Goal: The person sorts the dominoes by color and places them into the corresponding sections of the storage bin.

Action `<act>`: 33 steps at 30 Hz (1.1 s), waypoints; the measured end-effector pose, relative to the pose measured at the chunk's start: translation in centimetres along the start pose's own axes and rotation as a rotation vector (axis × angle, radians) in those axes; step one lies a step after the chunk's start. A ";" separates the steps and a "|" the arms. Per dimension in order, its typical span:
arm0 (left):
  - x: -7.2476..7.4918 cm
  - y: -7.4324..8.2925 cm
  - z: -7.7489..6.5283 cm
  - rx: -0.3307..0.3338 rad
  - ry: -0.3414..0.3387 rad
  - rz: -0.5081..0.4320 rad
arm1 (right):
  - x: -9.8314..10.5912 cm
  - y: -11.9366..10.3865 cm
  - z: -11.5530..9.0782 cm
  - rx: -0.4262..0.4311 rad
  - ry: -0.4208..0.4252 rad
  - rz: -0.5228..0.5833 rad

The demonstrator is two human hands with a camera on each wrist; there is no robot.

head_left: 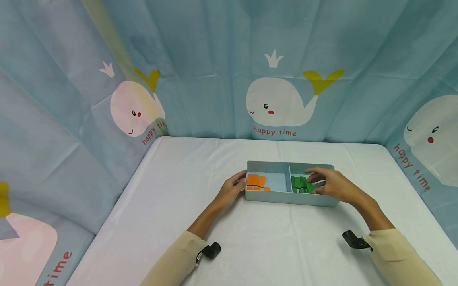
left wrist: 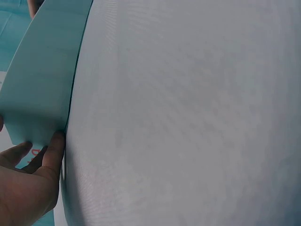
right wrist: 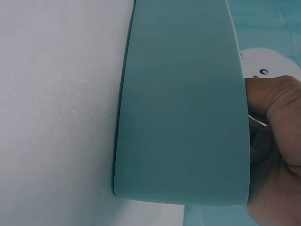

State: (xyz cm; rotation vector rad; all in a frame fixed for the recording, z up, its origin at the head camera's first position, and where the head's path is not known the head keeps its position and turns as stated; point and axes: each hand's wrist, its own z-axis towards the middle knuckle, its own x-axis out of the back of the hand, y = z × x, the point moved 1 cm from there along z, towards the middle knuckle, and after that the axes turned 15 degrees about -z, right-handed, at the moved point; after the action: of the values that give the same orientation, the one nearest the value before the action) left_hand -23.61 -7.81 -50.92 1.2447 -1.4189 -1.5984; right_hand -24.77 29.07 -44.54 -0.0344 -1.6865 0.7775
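Observation:
A shallow blue-grey divided box stands on the white table. Its left compartment holds several orange blocks, lying in two rows at the left end. Several green blocks lie in the right compartment. My left hand holds the box's left end, thumb at the rim; in the left wrist view its fingertips touch the end wall. My right hand reaches over the right compartment, thumb and fingers about one tilted green block. The box's front wall hides those fingertips in the right wrist view.
A white cloth covers the table. Blue curtains with printed whales hang behind it and along both sides. A black wrist device sits at the left sleeve, and another black device at the right.

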 end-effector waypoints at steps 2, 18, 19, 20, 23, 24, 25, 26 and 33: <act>0.0 0.0 0.0 0.001 0.004 0.006 | 0.0 -0.1 0.0 -0.006 -0.010 0.007; -0.1 0.2 -0.1 0.008 0.012 0.013 | -0.2 0.0 -0.8 -0.015 0.068 0.040; -0.1 0.1 -0.1 0.010 0.012 0.013 | -0.2 0.0 -1.0 -0.014 0.082 0.040; -0.1 0.1 0.0 0.011 0.011 0.013 | -0.2 0.0 -1.2 -0.014 0.100 0.034; -0.1 0.1 0.1 0.014 0.017 0.043 | 0.0 -0.1 -1.9 -0.019 0.175 0.001; -0.1 0.1 0.1 0.014 0.020 0.055 | 0.1 -0.1 -2.2 -0.019 0.210 -0.026; -0.1 0.2 0.1 0.018 0.024 0.070 | 0.2 -0.1 -2.4 -0.023 0.248 -0.050; -0.2 0.3 0.1 0.018 0.030 0.097 | 0.4 0.0 -2.7 -0.030 0.287 -0.079; 1.0 1.9 0.6 -0.041 0.088 0.425 | 2.5 2.5 -3.7 -0.131 0.450 -0.277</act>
State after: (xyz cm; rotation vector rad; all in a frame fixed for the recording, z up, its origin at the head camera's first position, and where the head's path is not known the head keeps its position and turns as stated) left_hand -24.76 -8.85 -49.28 0.9021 -1.4685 -1.2608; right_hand -23.12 33.79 -43.45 -0.0600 -1.2756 0.4115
